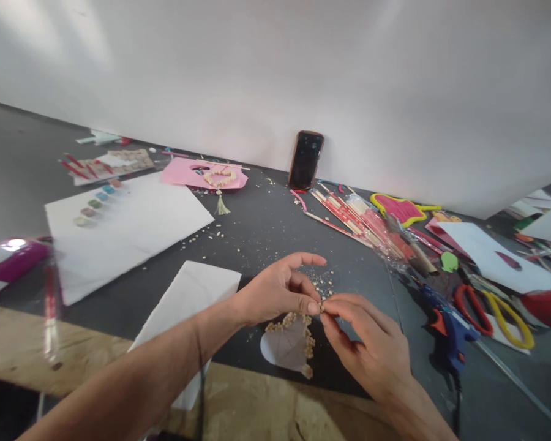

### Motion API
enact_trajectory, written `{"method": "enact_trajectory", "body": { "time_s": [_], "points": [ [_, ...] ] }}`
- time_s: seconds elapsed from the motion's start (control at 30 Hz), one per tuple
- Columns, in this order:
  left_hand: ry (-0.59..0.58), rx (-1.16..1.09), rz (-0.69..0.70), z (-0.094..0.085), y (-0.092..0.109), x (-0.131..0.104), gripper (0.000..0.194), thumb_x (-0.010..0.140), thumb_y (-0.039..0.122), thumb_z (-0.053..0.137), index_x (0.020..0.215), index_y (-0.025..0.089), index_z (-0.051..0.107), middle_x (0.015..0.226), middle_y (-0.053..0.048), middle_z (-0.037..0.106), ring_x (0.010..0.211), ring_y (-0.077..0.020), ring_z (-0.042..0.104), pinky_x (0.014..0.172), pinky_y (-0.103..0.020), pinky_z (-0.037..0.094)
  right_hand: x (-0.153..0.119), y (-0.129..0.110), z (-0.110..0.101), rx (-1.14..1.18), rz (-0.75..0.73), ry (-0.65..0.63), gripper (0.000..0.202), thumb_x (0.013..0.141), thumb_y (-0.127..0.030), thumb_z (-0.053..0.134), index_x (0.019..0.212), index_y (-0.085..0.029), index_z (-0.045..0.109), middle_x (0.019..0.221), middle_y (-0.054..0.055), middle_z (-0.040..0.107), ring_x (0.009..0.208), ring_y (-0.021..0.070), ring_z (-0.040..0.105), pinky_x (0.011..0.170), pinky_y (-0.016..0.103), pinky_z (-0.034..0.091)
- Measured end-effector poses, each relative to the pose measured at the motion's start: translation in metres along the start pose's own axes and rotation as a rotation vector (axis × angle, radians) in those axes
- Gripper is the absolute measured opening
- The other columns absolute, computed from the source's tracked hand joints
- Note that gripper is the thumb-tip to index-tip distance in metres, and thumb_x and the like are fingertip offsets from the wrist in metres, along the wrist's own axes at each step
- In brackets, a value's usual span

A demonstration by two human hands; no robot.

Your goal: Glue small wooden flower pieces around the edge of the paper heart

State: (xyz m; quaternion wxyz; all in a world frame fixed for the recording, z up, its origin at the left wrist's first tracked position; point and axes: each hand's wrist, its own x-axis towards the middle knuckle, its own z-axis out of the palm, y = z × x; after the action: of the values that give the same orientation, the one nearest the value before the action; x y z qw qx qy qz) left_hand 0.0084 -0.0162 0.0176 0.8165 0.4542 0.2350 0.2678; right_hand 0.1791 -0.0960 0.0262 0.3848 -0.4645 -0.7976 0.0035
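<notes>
My left hand (282, 291) pinches a small beige piece (321, 308) between thumb and index finger, its other fingers loosely curled. Against the same piece press the thumb and index finger of my right hand (365, 337). Just below the fingertips lies a string of small beige pieces (309, 343), curved along the edge of a pale rounded paper (284, 348), with a larger piece at its lower end. Beige crumbs (322, 282) are scattered on the dark table beyond my hands. Whether the string joins the held piece is too small to tell.
White sheets (133, 226) lie at the left. A phone (305, 160) leans on the wall (257, 79). Pink paper (183, 173) bears a beaded loop with a tassel. Wooden sticks (344, 214), a blue glue gun (450, 327) and scissors (509, 318) lie at the right.
</notes>
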Motion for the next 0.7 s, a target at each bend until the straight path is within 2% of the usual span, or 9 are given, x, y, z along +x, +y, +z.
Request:
{"method": "enact_trajectory", "body": {
  "time_s": [0.4,0.57,0.7],
  "points": [
    [0.01,0.064,0.003,-0.0006,0.0009,0.0003,0.073,0.063,0.009,0.077,0.126,0.017,0.043,0.068,0.003,0.065,0.06,-0.0084,0.059,0.061,-0.021,0.044,0.0017,0.0007,-0.0002,0.065,0.044,-0.029,0.013,0.083,-0.01,0.057,0.092,-0.02,0.06,0.083,0.001,0.067,0.075,0.0092,0.065,0.071,0.018,0.053],
    [0.013,0.042,0.0,-0.0008,0.0009,-0.0001,0.073,0.062,0.009,0.077,0.126,0.018,0.043,0.07,0.003,0.065,0.063,-0.0093,0.06,0.062,-0.022,0.044,0.0002,0.0025,-0.0002,0.084,0.101,-0.032,0.018,0.082,-0.012,0.06,0.099,-0.019,0.059,0.087,0.002,0.067,0.071,0.0078,0.064,0.069,0.016,0.053],
    [0.003,0.036,0.002,-0.0009,0.0001,-0.0006,0.073,0.063,0.009,0.077,0.126,0.018,0.043,0.07,0.003,0.065,0.063,-0.0096,0.061,0.064,-0.023,0.045,0.0003,0.0025,-0.0005,0.091,0.056,-0.015,0.021,0.082,-0.01,0.059,0.101,-0.02,0.061,0.09,0.003,0.067,0.077,0.0089,0.065,0.072,0.017,0.053]
  ]
}}
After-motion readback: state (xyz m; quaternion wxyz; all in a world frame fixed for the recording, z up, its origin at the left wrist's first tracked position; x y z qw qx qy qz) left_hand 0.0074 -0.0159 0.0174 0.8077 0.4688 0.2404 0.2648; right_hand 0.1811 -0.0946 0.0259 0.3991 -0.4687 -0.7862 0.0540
